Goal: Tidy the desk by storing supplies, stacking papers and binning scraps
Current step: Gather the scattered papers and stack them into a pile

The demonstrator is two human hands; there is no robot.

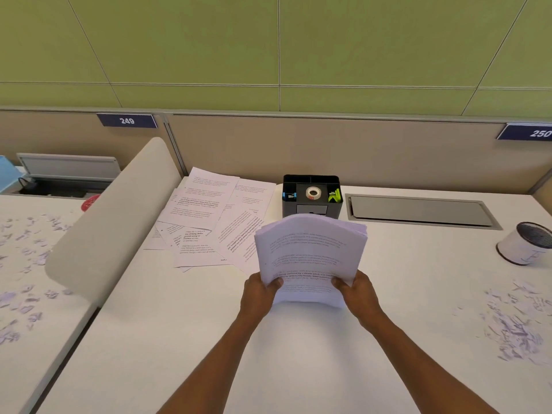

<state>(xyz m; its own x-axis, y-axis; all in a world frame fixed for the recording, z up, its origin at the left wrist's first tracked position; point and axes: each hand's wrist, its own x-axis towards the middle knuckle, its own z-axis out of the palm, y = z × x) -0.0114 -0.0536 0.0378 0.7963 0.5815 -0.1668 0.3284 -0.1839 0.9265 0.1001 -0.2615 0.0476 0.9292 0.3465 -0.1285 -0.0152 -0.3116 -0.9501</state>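
I hold a thick stack of printed papers (310,255) upright over the middle of the white desk (209,339). My left hand (258,294) grips its lower left edge and my right hand (360,292) grips its lower right edge, thumbs on the front sheet. Several loose printed sheets (209,216) lie fanned out on the desk behind and to the left. A black desk organiser (312,196) at the back holds a tape roll (313,193), blue clips (288,196) and green markers (334,195). Paper scraps (513,321) lie scattered at the right.
A small round bin (525,246) with a white wrap stands at the far right. A grey cable hatch (421,211) is set into the desk behind. A curved beige divider (113,216) separates the neighbouring desk, where more scraps (27,264) lie.
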